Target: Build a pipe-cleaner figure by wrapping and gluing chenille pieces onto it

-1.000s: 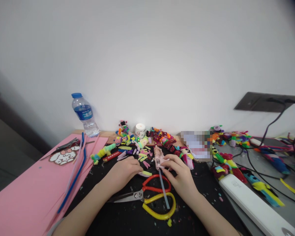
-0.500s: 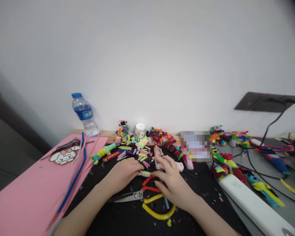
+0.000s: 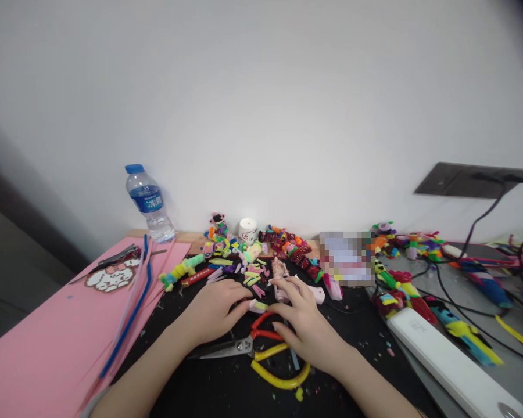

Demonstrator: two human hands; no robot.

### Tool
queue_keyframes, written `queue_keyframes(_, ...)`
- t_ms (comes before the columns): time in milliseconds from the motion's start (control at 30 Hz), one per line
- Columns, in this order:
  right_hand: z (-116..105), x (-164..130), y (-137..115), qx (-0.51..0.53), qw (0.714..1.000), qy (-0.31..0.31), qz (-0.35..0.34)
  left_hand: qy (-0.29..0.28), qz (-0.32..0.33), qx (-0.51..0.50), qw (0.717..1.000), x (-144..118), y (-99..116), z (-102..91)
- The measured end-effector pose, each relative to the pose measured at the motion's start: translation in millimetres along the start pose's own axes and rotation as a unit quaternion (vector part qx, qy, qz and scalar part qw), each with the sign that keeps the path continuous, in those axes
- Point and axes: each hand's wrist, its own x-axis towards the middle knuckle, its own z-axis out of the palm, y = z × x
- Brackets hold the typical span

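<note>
On the black worktop [image 3: 226, 389], the left hand [image 3: 211, 310] and right hand [image 3: 303, 325] meet over a small pink-and-yellow fuzzy piece [image 3: 258, 305], each grip narrow, fingertips pinching its ends. Scissors [image 3: 261, 348] lie just beneath the hands; the pink glue gun [image 3: 283, 278] rests touching the right fingers

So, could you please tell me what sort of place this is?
Probably a hobby craft desk against a wall: cut pipe-cleaner pieces, scissors by both hands, and pink foam sheets on the table.
</note>
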Motion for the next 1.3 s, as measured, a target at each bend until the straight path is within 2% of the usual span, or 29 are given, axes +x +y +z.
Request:
queue_keyframes(300, 4, 0, 4, 0.049, 0.998, 0.047, 0.002, -0.002, 0.004, -0.016, 1.000, 2, -4, 3.3)
queue_keyframes(433, 4, -1, 5, 0.060, 0.997, 0.047, 0.004, -0.008, 0.010, -0.020, 1.000, 2, -5, 4.2)
queue_keyframes(667, -1, 1, 2, 0.051, 0.999, 0.015, 0.001, 0.015, 0.023, -0.030, 0.999, 1, -4, 4.1)
queue_keyframes(900, -9, 3, -5, 0.068, 0.997, -0.039, -0.007, 0.004, 0.038, -0.042, 0.998, 2, 2, 2.3)
queue_keyframes(1300, -8, 3, -7, 0.073, 0.995, -0.060, -0.007, 0.010, 0.037, -0.064, 0.997, 0, 3, 3.5)
